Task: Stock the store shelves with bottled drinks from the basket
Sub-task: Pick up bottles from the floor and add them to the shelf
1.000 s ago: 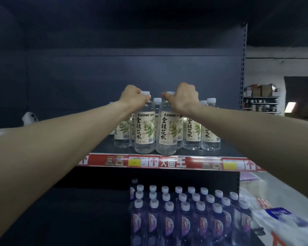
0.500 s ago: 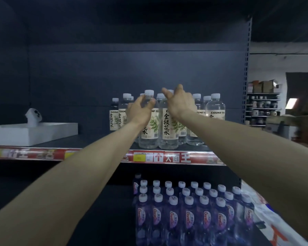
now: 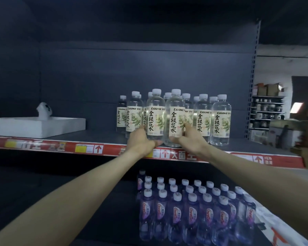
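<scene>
Left hand (image 3: 142, 143): fingers curled round the base of the left front bottle (image 3: 154, 119), just above the red price strip (image 3: 89, 148).
Right front bottle (image 3: 175, 121): upright above the strip, just beside its neighbour.
Right hand (image 3: 191, 139): thumb and fingers clasp its base.

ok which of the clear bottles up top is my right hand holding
The front bottle, right of the pair standing nearest the edge of the shelf: the right hand grips its base, thumb in front. The left hand holds its neighbour.
</scene>
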The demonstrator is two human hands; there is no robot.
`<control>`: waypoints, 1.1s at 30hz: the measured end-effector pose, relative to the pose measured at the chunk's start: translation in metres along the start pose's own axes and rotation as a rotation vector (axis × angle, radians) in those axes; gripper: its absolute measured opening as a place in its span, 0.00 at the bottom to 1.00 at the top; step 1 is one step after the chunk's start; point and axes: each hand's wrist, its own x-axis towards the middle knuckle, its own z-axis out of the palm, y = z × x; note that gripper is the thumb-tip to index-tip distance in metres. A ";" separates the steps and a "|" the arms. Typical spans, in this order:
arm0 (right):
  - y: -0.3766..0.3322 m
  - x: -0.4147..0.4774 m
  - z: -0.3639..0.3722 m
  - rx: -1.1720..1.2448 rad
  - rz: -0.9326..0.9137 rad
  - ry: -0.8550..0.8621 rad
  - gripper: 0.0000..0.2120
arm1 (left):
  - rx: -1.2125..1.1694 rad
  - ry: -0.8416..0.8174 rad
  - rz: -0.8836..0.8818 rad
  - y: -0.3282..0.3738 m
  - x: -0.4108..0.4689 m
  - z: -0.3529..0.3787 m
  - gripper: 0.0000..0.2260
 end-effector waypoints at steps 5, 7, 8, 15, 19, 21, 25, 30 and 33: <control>-0.013 0.005 0.017 -0.062 -0.018 0.079 0.39 | 0.022 -0.009 0.015 -0.015 -0.001 -0.024 0.24; -0.021 0.007 0.030 -0.073 -0.048 0.106 0.39 | 0.047 0.000 0.001 -0.024 0.000 -0.035 0.22; -0.025 0.008 0.037 -0.076 -0.064 0.119 0.40 | 0.064 0.007 -0.003 -0.030 0.001 -0.042 0.22; -0.044 0.022 0.080 -0.107 -0.077 0.203 0.46 | 0.215 0.073 -0.013 -0.064 0.007 -0.072 0.22; -0.043 0.019 0.087 -0.140 -0.083 0.248 0.44 | 0.250 0.036 0.006 -0.069 0.012 -0.073 0.21; -0.039 0.015 0.089 -0.203 -0.096 0.234 0.46 | 0.314 0.006 0.025 -0.074 0.011 -0.071 0.24; -0.037 0.014 0.091 -0.279 -0.089 0.209 0.45 | 0.381 -0.021 0.030 -0.084 0.011 -0.071 0.28; -0.037 0.016 0.092 -0.274 -0.023 0.283 0.39 | 0.452 -0.061 0.057 -0.084 0.016 -0.073 0.31; -0.035 0.015 0.093 -0.287 -0.016 0.307 0.37 | 0.440 -0.080 0.000 -0.090 0.023 -0.069 0.35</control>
